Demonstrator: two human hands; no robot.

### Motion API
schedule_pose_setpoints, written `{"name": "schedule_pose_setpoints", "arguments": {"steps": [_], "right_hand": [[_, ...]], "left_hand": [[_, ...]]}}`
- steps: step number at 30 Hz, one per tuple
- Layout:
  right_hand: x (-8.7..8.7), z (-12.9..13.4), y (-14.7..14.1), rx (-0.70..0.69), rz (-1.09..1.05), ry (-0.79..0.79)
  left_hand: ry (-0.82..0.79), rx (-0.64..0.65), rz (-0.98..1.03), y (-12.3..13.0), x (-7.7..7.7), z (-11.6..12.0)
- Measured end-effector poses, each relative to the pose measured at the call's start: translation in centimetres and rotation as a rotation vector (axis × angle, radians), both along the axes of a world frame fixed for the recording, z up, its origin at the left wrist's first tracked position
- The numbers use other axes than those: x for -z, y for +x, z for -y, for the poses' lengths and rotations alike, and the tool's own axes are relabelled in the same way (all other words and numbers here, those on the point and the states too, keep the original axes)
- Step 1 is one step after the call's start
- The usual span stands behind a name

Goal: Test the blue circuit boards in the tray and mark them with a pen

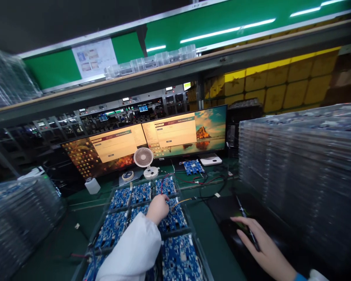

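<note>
My left hand (157, 208), in a white sleeve, reaches over a clear tray (190, 234) of several blue circuit boards (175, 259). Its fingers are closed on a plug with red and yellow wires (181, 201) at a board (165, 186) in the tray's far row. My right hand (259, 244) lies flat, fingers spread, over a dark computer mouse (239, 230) on a black mat (222, 207) to the right of the tray.
Two monitors (152, 142) stand behind the tray, with a small white fan (144, 160), a white bottle (92, 185) and a loose blue board (193, 167) before them. Tall stacks of clear trays rise at right (301, 171) and left (17, 218). A shelf (175, 74) runs overhead.
</note>
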State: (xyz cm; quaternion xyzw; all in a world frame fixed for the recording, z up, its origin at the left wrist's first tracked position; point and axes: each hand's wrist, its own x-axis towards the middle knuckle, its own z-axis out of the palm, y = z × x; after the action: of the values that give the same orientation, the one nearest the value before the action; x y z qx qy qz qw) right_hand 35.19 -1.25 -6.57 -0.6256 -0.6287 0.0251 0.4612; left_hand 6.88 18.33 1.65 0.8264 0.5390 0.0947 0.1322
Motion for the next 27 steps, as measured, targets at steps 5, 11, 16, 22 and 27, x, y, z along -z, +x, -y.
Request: {"name": "schedule_pose_setpoints", "arguments": {"steps": [5, 11, 16, 22, 27], "right_hand": [[-0.1, 0.0, 0.0, 0.015, -0.011, -0.009], [0.2, 0.0, 0.1, 0.001, 0.013, 0.014], [0.2, 0.0, 0.1, 0.005, 0.014, 0.013], [0.2, 0.1, 0.3, 0.006, 0.012, 0.0], [0.8, 0.1, 0.6, 0.005, 0.027, 0.008]], "left_hand": [[-0.056, 0.107, -0.032, 0.8, 0.4, 1.0], [-0.095, 0.167, -0.087, 1.2, 0.9, 1.2], [-0.106, 0.199, -0.114, 1.3, 0.6, 1.3], [-0.101, 0.177, -0.048, 1.2, -0.4, 1.6], [-0.153, 0.116, 0.113, -1.1, -2.5, 2.1]]}}
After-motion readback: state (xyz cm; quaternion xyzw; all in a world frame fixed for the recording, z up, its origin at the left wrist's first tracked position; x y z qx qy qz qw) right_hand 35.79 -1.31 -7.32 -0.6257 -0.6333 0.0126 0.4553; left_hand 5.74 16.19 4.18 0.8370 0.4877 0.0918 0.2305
